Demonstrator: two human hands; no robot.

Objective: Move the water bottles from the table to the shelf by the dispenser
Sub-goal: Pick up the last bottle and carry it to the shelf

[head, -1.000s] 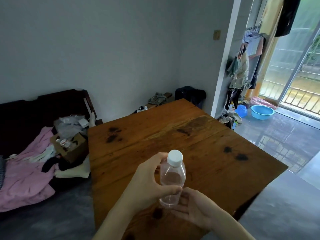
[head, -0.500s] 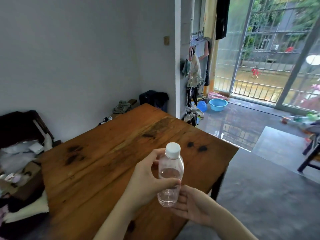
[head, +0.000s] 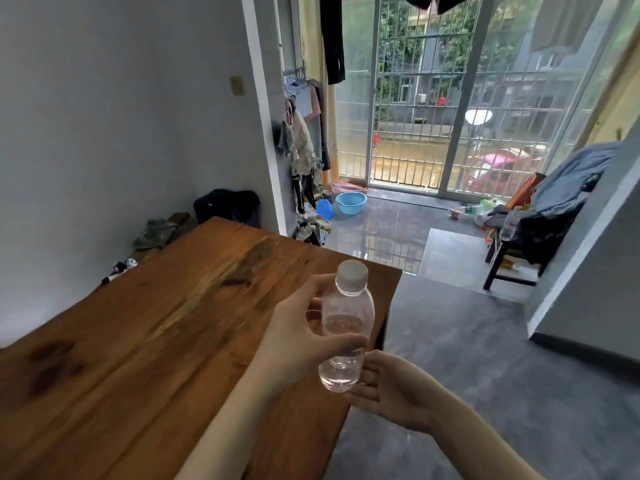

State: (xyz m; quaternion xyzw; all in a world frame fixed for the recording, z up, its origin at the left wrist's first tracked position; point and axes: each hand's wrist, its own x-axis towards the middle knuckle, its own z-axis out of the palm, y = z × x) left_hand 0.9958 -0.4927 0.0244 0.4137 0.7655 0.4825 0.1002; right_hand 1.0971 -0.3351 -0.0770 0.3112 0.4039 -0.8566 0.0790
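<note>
Both forearms are cut off by the bottom edge, and the wooden table (head: 145,327) runs out of view at the left and bottom, so its full extent cannot be told; the heap at about 10 o'clock on the floor (head: 467,341) by the wall is too blurred to name beyond crumpled cloth, and no shelf or dispenser can be made out. The left hand (head: 298,334) comes up from about 7 o'clock and is wrapped around the water bottle (head: 346,327) — thumb across the front of the lower body, fingers behind it and partly hidden through the clear plastic. The bottle stands nearly upright, its white cap (head: 352,274) toward 12 o'clock, held in the air over the table's right edge, with a little water showing in its base. The right hand (head: 388,389) enters from about 5 o'clock, palm up and fingers spread loose, cupped just beneath and behind the bottle's bottom; whether it actually touches the bottle cannot be told. The tabletop is bare brown planks with dark stains. Past it, at about 12 o'clock, a blue basin (head: 351,202) sits on glossy tiles beside hanging clothes, before barred sliding glass doors — and at about 2 o'clock a dark chair (head: 512,258) is piled with clothing.
</note>
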